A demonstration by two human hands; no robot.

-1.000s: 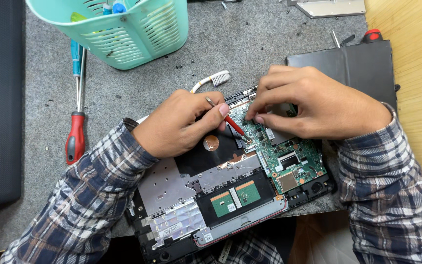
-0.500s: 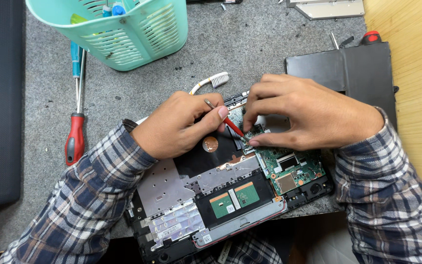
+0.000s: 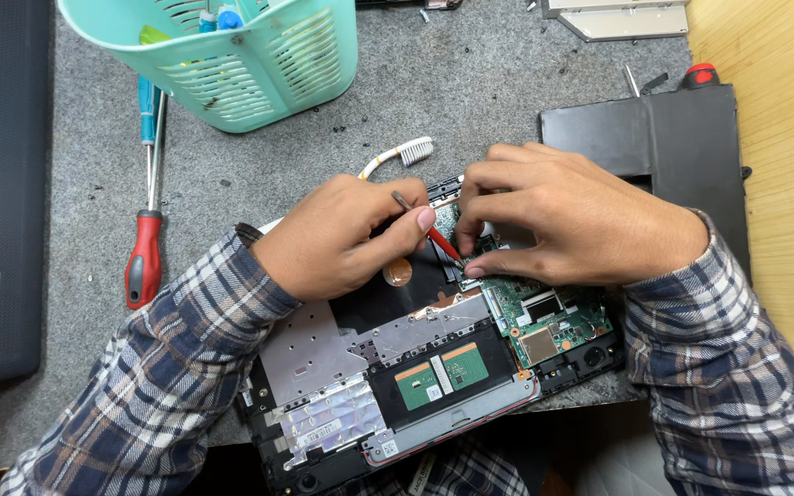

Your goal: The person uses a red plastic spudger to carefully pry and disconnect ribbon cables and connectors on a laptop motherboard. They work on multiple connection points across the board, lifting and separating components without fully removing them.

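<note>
The right hand has slid left, fingertips now pinching at the green circuit board, while the left hand keeps gripping the red-tipped tool on that spot.

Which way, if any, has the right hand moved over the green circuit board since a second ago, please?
Yes: the right hand slid slightly left along the green circuit board.

Both arms wear long plaid flannel sleeves in navy, white and brown checks, the cuffs ending at the wrists. The left hand and right hand are bare: no gloves, rings or watch.
</note>
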